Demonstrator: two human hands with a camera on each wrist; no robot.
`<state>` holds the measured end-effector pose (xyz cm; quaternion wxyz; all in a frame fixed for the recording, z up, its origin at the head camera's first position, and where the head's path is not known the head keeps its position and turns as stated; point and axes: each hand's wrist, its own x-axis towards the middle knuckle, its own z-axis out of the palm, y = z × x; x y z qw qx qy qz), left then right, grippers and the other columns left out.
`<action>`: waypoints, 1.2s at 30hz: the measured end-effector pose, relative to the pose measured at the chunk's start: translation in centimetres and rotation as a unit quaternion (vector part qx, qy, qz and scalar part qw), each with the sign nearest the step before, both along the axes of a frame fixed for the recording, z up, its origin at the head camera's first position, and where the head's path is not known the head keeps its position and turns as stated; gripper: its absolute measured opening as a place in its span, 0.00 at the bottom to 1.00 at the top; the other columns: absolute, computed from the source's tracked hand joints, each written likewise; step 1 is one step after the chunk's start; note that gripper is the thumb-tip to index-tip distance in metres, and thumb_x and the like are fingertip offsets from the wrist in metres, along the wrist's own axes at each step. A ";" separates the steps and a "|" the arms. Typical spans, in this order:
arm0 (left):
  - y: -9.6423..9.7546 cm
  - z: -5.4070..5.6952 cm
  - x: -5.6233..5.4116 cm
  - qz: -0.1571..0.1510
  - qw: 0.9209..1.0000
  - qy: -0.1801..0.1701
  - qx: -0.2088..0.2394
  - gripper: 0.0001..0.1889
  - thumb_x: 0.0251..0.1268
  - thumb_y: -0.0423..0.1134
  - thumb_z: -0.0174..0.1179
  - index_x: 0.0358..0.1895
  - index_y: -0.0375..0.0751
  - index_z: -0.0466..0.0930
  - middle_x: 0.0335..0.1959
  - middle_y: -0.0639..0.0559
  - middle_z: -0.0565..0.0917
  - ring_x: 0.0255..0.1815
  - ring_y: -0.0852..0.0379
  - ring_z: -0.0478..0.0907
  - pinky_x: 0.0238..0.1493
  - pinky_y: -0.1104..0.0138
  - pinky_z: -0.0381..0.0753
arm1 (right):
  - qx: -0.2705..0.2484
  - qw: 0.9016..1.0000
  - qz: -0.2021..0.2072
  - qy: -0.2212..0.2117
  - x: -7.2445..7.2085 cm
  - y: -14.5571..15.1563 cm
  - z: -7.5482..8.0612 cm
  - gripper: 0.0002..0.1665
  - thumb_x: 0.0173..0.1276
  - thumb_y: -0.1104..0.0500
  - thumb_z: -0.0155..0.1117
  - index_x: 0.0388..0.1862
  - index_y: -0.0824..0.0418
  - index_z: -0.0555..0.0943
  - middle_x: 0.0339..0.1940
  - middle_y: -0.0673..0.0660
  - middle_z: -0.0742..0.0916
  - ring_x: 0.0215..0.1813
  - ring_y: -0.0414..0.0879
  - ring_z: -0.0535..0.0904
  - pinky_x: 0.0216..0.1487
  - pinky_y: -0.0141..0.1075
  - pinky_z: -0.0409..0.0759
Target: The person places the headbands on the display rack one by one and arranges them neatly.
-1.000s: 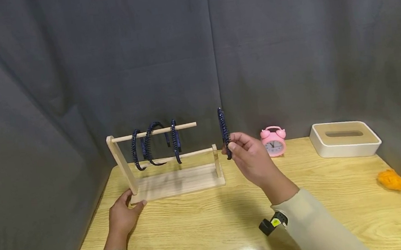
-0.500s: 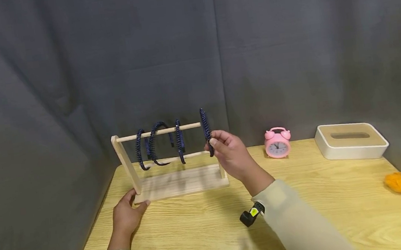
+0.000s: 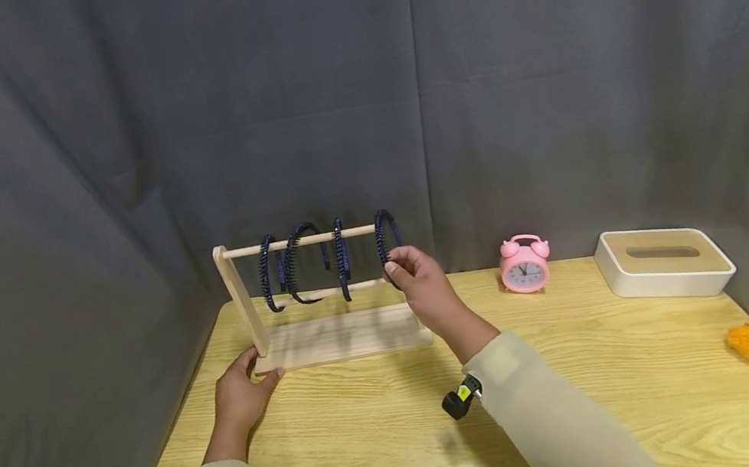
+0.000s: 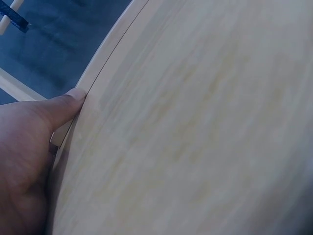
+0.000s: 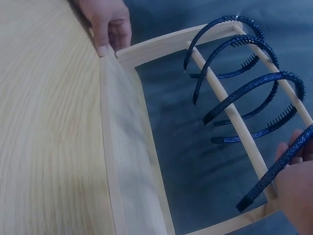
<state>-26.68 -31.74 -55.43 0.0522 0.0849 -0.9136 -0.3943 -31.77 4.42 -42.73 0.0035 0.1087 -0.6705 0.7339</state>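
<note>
The headband (image 3: 385, 241) hung at the right end of the rack's (image 3: 341, 337) top rod (image 3: 299, 242), right of three others (image 3: 301, 261), with the right hand (image 3: 422, 286) pinching its near tip. The left hand (image 3: 243, 395) lay with relaxed fingers against the rack's near left corner, steadying it. Hanging seemed nearly done; next the fingers would need to let go gently, though whether the band sat fully on the rod was unclear. A second earlier it was in the air, right of the rack.
</note>
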 end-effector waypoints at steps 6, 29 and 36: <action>-0.2 -0.1 -0.1 -0.003 1.000 -0.005 0.003 0.38 0.77 0.51 0.71 0.84 0.46 0.68 0.83 0.33 0.70 0.84 0.31 0.66 0.81 0.32 0.67 | 0.004 1.000 0.008 0.015 0.0 -0.4 0.2 0.10 0.89 0.64 0.54 0.60 0.67 0.77 0.48 0.59 0.84 0.58 0.61 0.83 0.54 0.31 0.83; -0.2 -0.2 0.0 -0.007 1.000 -0.006 0.001 0.40 0.77 0.51 0.71 0.85 0.44 0.67 0.83 0.33 0.70 0.84 0.31 0.65 0.82 0.30 0.63 | 0.034 0.999 0.032 -0.023 -0.4 -0.4 0.7 0.19 0.90 0.64 0.51 0.73 0.67 0.75 0.67 0.66 0.84 0.74 0.57 0.82 0.82 0.49 0.75; -0.2 -0.2 -0.2 -0.005 1.000 -0.004 -0.004 0.40 0.76 0.51 0.71 0.85 0.43 0.67 0.82 0.33 0.70 0.84 0.31 0.66 0.82 0.31 0.65 | 0.042 0.999 0.027 -0.011 -0.3 -0.3 0.7 0.20 0.90 0.63 0.53 0.74 0.65 0.75 0.68 0.64 0.85 0.74 0.57 0.82 0.82 0.51 0.76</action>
